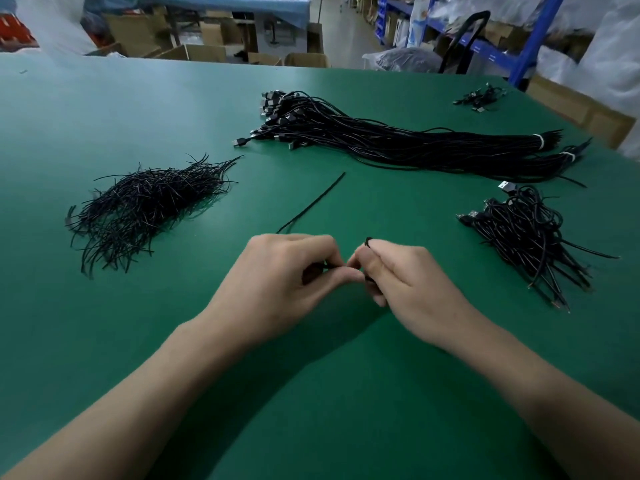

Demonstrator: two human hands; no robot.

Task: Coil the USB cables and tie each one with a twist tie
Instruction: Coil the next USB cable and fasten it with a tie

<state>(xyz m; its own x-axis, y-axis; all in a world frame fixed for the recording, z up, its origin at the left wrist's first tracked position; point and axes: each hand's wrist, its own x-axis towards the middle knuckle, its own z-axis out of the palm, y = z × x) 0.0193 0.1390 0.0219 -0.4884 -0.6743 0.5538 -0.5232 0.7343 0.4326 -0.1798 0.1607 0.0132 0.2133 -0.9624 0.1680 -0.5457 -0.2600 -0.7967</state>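
Both hands are meeting over the middle of the green table (104,109). I am watching the left hand (287,268) pinching a thin black strand (329,266) between thumb and forefinger, while the right hand (405,275) is curling round a small USB cable coil (368,241) that the fingers are mostly hiding. A loose cable end (311,204) is lying just beyond the knuckles. A twist tie heap (149,202) is sitting at left, a long USB cable bundle (398,140) is stretching behind, and tied coils (526,233) are lying at right.
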